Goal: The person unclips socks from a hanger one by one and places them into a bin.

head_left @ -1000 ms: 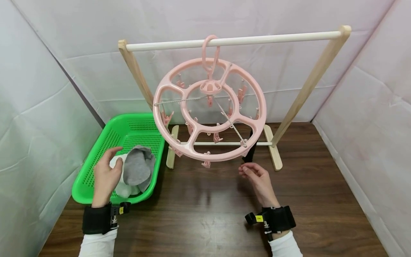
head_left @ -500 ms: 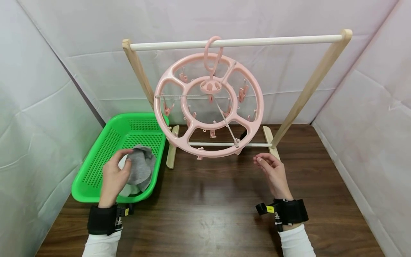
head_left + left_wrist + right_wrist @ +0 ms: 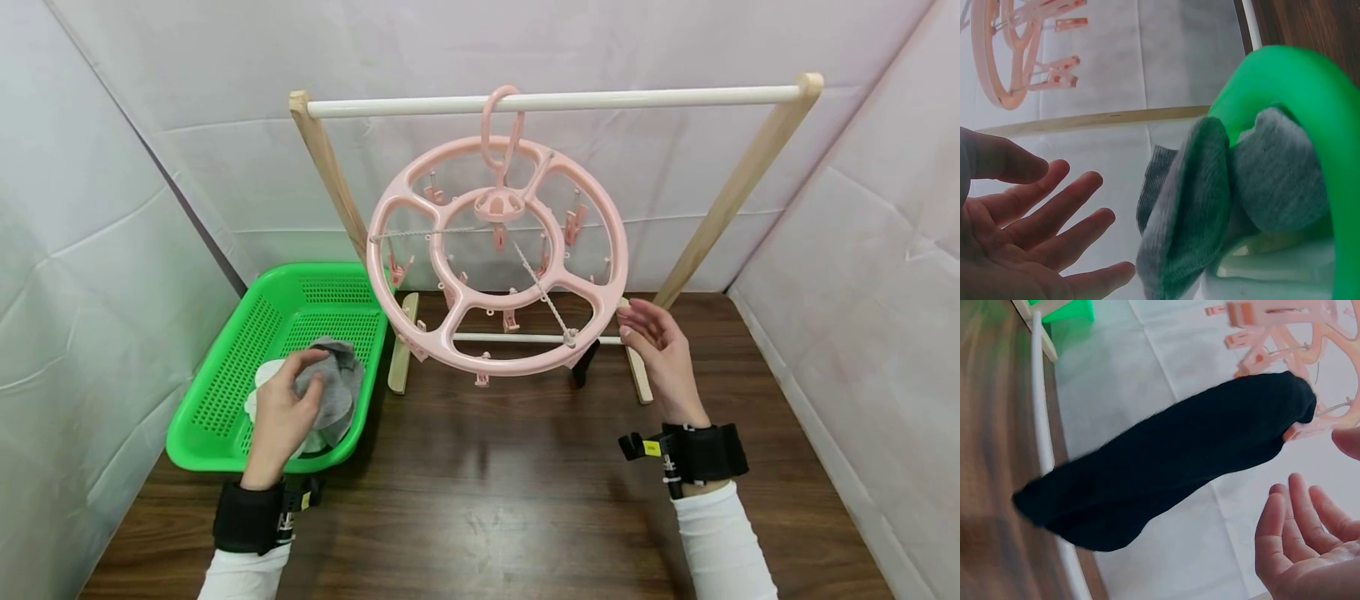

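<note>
A pink round drying hanger (image 3: 502,365) with small clothespins hangs by its hook from the white bar. A black sock (image 3: 1172,459) dangles from a clothespin (image 3: 1297,431) at the hanger's right front; the head view shows only its lower end below the ring. My right hand (image 3: 663,358) is beside the ring's right rim, fingers loosely bent and holding nothing. My left hand (image 3: 288,408) hovers over the green basket (image 3: 180,433), thumb and fingers apart. Grey socks (image 3: 1185,206) lie close to its fingertips, on top of white cloth (image 3: 262,375).
The white bar (image 3: 645,98) spans two wooden posts, the right one (image 3: 738,192) standing behind my right hand. A lower white rod (image 3: 517,337) joins their feet on the brown table (image 3: 480,500). White fabric walls (image 3: 862,250) enclose the back and sides.
My right hand has moved away from the black sock, right and upward. My left hand has shifted right over the grey socks. The hanger has swung and turned a little.
</note>
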A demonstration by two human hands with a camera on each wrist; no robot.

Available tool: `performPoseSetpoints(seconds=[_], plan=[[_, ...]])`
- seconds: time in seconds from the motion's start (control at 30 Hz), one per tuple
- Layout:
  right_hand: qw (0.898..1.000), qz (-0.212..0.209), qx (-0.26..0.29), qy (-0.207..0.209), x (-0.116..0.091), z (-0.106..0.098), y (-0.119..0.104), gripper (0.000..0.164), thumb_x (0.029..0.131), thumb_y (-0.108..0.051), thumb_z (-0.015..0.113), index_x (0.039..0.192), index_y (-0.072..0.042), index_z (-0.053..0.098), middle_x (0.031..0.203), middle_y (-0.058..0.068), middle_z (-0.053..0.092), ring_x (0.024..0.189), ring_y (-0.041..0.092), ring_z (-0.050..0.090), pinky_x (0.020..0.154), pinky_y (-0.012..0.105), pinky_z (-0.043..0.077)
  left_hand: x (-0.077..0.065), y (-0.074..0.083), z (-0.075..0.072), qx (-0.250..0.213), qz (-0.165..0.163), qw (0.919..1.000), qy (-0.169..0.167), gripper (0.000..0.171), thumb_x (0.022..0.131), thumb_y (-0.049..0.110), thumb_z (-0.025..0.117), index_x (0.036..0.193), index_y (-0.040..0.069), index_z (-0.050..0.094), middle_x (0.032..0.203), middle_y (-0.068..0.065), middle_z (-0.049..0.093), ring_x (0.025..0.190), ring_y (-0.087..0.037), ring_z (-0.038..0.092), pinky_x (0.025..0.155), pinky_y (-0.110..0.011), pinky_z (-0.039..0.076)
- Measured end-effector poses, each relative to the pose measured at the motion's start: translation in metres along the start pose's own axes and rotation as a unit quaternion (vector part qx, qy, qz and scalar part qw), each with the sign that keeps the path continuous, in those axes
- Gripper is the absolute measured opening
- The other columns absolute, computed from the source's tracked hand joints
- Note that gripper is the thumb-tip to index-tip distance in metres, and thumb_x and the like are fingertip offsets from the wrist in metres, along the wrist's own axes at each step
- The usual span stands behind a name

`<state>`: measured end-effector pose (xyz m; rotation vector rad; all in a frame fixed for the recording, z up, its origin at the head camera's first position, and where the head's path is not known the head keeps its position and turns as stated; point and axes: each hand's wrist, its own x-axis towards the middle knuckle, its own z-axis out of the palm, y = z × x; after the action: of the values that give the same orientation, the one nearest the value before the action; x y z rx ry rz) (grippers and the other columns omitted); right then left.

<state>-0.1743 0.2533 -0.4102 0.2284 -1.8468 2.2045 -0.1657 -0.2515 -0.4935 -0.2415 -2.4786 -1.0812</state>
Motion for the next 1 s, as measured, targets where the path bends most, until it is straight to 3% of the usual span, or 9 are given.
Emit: performPoseSetpoints(seconds=[0.17, 0.37, 0.43, 0.67, 0.7, 0.77, 0.93, 1.0], plan=[[0.999, 0.004, -0.045, -0.030, 0.020, 0.008, -0.010, 0.047, 0.095, -0.004, 0.061, 0.139, 0.002, 0.045, 0.128, 0.008, 0.055, 0.122, 0.021, 0.049, 0.094, 0.023, 0.042, -0.003, -0.002, 0.002, -0.010, 0.003, 0.9999, -0.006, 0.035, 0.103, 0.025, 0.046, 0.137, 0.033, 0.051, 0.133, 0.011, 0.054, 0.041, -0.013, 0.015, 0.041, -0.030, 0.020], [0.993, 0.027, -0.100, -0.050, 0.038, 0.024, -0.015, 0.050, 0.095, -0.008, 0.062, 0.140, 0.005, 0.043, 0.130, 0.014, 0.052, 0.118, 0.016, 0.049, 0.093, 0.022, 0.042, -0.006, -0.030, 0.013, -0.015, 0.022, 0.9996, -0.005, 0.037, 0.104, 0.028, 0.045, 0.139, 0.037, 0.048, 0.135, 0.014, 0.051, 0.041, -0.011, 0.013, 0.042, -0.029, 0.018], [0.993, 0.023, -0.105, -0.058, 0.041, 0.027, -0.015, 0.049, 0.095, -0.005, 0.060, 0.139, 0.007, 0.043, 0.130, 0.017, 0.052, 0.116, 0.016, 0.051, 0.092, 0.023, 0.042, -0.007, -0.036, 0.016, -0.025, 0.023, 0.9994, -0.009, 0.037, 0.103, 0.026, 0.046, 0.139, 0.035, 0.049, 0.136, 0.012, 0.051, 0.040, -0.013, 0.014, 0.041, -0.031, 0.018], [0.990, -0.003, -0.114, -0.085, 0.051, 0.029, -0.012, 0.051, 0.094, 0.002, 0.057, 0.142, 0.006, 0.041, 0.136, 0.026, 0.049, 0.122, 0.020, 0.049, 0.093, 0.021, 0.042, -0.015, -0.078, 0.038, -0.014, 0.048, 0.9987, -0.002, 0.038, 0.103, 0.025, 0.048, 0.141, 0.031, 0.048, 0.137, 0.010, 0.051, 0.041, -0.008, 0.011, 0.042, -0.028, 0.015], [0.990, -0.006, -0.110, -0.091, 0.053, 0.030, -0.012, 0.052, 0.093, 0.002, 0.058, 0.142, 0.004, 0.041, 0.135, 0.026, 0.049, 0.123, 0.022, 0.049, 0.094, 0.022, 0.042, -0.015, -0.074, 0.037, -0.015, 0.050, 0.9986, -0.001, 0.038, 0.103, 0.023, 0.048, 0.140, 0.030, 0.049, 0.136, 0.010, 0.052, 0.040, -0.008, 0.011, 0.041, -0.027, 0.015], [0.990, -0.010, -0.099, -0.102, 0.056, 0.032, -0.012, 0.052, 0.094, -0.002, 0.060, 0.142, 0.003, 0.041, 0.132, 0.024, 0.053, 0.122, 0.023, 0.051, 0.094, 0.023, 0.041, -0.012, -0.044, 0.026, -0.051, 0.055, 0.9972, 0.000, 0.036, 0.102, 0.014, 0.050, 0.137, 0.022, 0.053, 0.133, 0.003, 0.056, 0.040, -0.008, 0.013, 0.042, -0.026, 0.015], [0.991, -0.019, -0.086, -0.106, 0.059, 0.036, -0.014, 0.051, 0.093, -0.006, 0.064, 0.138, 0.006, 0.044, 0.117, 0.006, 0.063, 0.107, 0.013, 0.056, 0.088, 0.022, 0.042, -0.003, 0.071, -0.014, -0.133, 0.063, 0.9891, 0.000, 0.027, 0.097, 0.000, 0.051, 0.121, 0.002, 0.061, 0.118, -0.015, 0.063, 0.039, -0.009, 0.015, 0.040, -0.025, 0.017], [0.990, -0.020, -0.092, -0.100, 0.058, 0.038, -0.015, 0.050, 0.092, -0.004, 0.066, 0.136, 0.007, 0.046, 0.112, 0.003, 0.062, 0.103, 0.012, 0.055, 0.085, 0.021, 0.042, 0.000, 0.098, -0.021, -0.113, 0.062, 0.9916, 0.001, 0.024, 0.095, -0.003, 0.052, 0.117, 0.000, 0.062, 0.113, -0.017, 0.064, 0.037, -0.008, 0.016, 0.038, -0.024, 0.018]])
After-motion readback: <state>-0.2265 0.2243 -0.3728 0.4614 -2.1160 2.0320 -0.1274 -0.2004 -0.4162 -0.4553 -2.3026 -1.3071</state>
